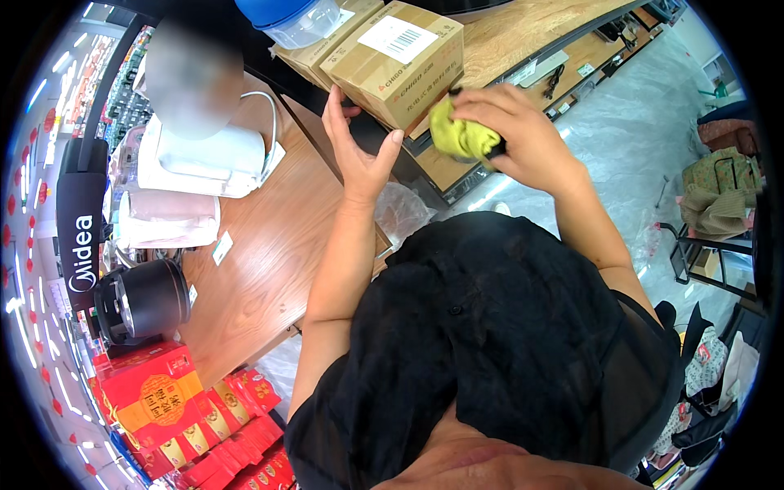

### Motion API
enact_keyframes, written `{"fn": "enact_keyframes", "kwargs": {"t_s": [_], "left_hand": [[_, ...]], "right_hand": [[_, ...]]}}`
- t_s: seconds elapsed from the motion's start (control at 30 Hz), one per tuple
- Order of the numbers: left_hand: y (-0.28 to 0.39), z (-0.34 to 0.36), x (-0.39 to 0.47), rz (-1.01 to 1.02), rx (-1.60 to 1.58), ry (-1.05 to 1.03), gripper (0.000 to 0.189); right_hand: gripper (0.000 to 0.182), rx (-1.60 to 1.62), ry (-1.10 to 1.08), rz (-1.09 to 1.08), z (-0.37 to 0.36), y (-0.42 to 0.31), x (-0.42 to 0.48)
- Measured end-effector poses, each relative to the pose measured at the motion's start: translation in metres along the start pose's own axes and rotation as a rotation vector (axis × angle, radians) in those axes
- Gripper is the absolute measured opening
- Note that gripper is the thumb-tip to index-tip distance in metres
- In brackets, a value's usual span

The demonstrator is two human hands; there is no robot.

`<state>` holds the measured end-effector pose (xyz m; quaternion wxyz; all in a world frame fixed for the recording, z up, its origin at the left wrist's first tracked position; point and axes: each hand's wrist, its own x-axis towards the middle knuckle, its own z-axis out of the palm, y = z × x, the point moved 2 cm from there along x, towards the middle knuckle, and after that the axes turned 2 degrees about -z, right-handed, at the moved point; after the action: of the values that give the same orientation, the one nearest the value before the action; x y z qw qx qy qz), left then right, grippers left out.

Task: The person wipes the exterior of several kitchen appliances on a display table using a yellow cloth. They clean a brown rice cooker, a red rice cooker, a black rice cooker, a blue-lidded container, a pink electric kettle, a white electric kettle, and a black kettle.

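My right hand [520,141] grips a crumpled yellow-green cloth [462,131] beside the right side of a brown cardboard box [392,67]; part of a dark object shows at the cloth's edge. At the box's near left corner is my left hand [361,150], palm up with fingers and thumb spread, holding nothing; whether its fingertips touch the box I cannot tell. The box bears printing and a white label. Behind it on the left stands another cardboard box [306,61], with a clear plastic container with a blue lid [294,30] on top.
A wooden counter [269,245] at left carries white appliances [208,159] and a black pot-like appliance [153,297]. Red gift boxes [153,392] are stacked at lower left. A wooden display shelf [527,37] extends to the upper right. Clear plastic [401,211] lies below the left hand.
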<state>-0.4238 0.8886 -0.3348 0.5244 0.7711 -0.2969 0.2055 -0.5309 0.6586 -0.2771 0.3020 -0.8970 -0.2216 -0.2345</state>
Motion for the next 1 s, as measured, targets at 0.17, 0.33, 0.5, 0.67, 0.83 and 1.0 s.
{"fn": "enact_keyframes", "kwargs": {"t_s": [0.17,0.33,0.5,0.67,0.83,1.0], "left_hand": [[-0.002,0.000,-0.001,0.020,-0.004,0.019,0.103],[-0.001,0.001,0.000,-0.023,-0.038,0.006,0.098],[-0.007,-0.001,-0.003,-0.002,-0.089,0.005,0.092],[-0.001,0.000,-0.003,0.007,-0.055,0.023,0.102],[0.001,0.007,-0.002,0.001,0.045,0.064,0.112],[0.003,0.005,-0.003,-0.003,0.063,0.067,0.111]], "right_hand": [[0.053,0.282,-0.017,-0.197,-0.019,-0.015,0.007],[0.054,0.022,0.322,-0.250,0.005,-0.016,0.029],[0.058,0.113,-0.035,-0.236,0.031,-0.019,0.008],[0.057,0.180,0.085,-0.211,-0.006,-0.007,0.000],[0.051,-0.017,0.569,-0.097,-0.020,0.023,0.018],[0.052,-0.034,0.165,0.021,0.003,0.034,0.012]]}}
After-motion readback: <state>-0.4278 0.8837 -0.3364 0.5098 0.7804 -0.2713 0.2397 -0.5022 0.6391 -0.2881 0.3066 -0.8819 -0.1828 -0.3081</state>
